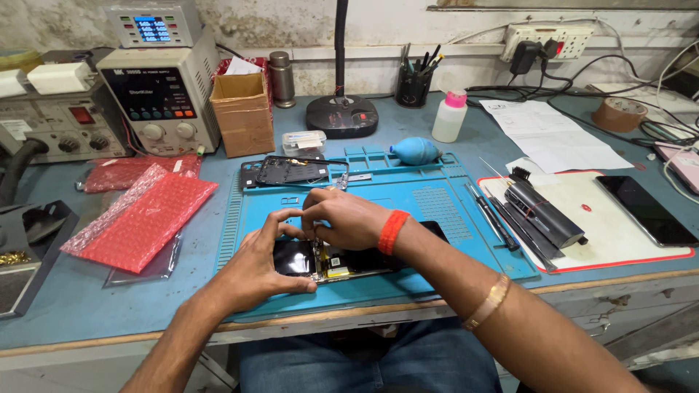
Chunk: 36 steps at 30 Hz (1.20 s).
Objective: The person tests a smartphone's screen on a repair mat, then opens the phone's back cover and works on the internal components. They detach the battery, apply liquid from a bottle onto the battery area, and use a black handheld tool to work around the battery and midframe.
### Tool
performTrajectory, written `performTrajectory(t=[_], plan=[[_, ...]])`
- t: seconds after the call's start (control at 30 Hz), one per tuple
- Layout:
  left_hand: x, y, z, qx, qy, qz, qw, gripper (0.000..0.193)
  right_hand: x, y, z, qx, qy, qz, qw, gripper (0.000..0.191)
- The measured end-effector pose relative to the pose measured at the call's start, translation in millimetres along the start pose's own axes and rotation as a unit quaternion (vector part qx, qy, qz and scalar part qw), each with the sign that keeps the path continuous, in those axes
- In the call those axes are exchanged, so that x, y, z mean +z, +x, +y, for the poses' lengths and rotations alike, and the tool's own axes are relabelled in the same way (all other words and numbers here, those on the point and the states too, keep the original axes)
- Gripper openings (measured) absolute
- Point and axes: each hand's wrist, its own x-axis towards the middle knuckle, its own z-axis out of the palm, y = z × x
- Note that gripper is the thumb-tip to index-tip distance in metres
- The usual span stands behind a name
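An opened smartphone (331,260) lies on the blue repair mat (408,191), its circuit board and dark battery exposed. My left hand (258,266) grips the phone's left end, thumb along its near edge and fingers over the far edge. My right hand (346,217), with an orange band at the wrist, reaches across from the right and pinches down with its fingertips at the phone's upper middle; what it pinches is hidden. A black phone frame (295,172) lies at the mat's far left corner.
Red bubble-wrap bags (142,218) lie left of the mat. At right, a white pad holds black tools (542,215) and another phone (646,209). Behind stand power supplies (160,98), a cardboard box (244,113), a lamp base (342,116), a blue air blower (415,151), a bottle (449,116).
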Motion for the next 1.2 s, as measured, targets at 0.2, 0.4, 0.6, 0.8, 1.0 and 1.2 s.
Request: performTrajectory(t=[0.2,0.4,0.6,0.8,1.0,1.2], plan=[[-3.1,-2.7,-4.3,-0.002,0.003,-0.003,1.000,0.101,-9.9,-12.5,-23.4,-0.018,0.017,-0.017,1.000,0.014],[-5.2,-3.9,-3.2,0.003,0.020,-0.005,1.000,0.100,-14.4,-15.6,-36.0,-0.011,0.018,-0.049,0.999,0.022],[-6.9,-4.8,-4.3,-0.011,0.023,-0.008,1.000,0.100,-15.5,-13.2,-37.9,-0.031,-0.004,-0.047,0.998,0.025],[-4.6,-5.9,-6.5,0.002,0.017,0.003,1.000,0.101,-9.3,-11.7,-35.5,-0.039,-0.012,-0.040,0.998,0.013],[-6.8,-5.7,-3.2,0.002,0.023,0.008,1.000,0.104,6.9,2.9,-31.6,-0.038,-0.049,-0.038,0.997,0.006],[-7.2,-6.6,-5.8,0.006,0.039,0.006,0.999,0.107,4.4,0.8,-28.6,-0.022,0.004,-0.034,0.999,0.007]])
